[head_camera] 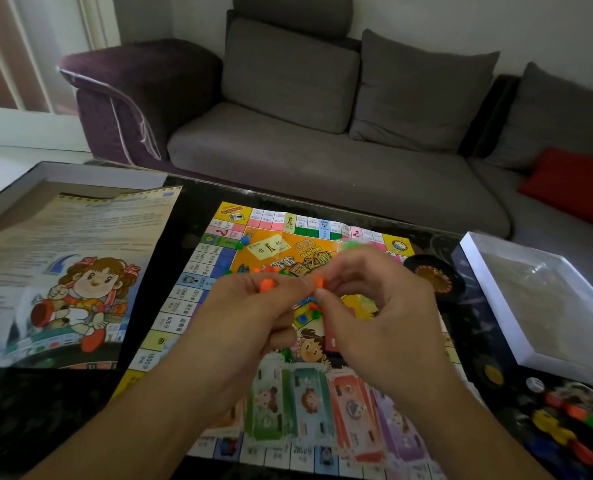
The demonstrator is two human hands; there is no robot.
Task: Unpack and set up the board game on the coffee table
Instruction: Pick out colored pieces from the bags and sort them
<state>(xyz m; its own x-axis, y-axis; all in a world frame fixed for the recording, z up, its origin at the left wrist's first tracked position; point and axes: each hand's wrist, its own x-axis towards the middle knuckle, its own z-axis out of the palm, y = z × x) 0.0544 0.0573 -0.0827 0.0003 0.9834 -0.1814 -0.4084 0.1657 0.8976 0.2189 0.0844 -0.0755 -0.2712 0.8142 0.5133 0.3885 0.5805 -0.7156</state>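
So both hands are up over the middle of the game board [198, 282], which lies flat on the dark coffee table [45, 410]. The left hand [250, 306] has its fingers curled around a few small orange pieces [266, 285], and the right hand [374, 306] pinches one more orange piece [318, 282] at its fingertips, right against the left, probably sorting tokens by colour. More loose pieces [308, 308] sit on the board just under the hands, so they're held up to keep from knocking those. The box lid [495, 271] is parked off to the right and the rules sheet [73, 265] lies in the box tray on the left, leaving the board itself free. A pile of coloured pawns [572, 420] sits near the right near corner, close to the table edge, so watch the elbow there. Paper money [322, 403] is fanned along the near side. Far edge faces the sofa [322, 161], with decent room.
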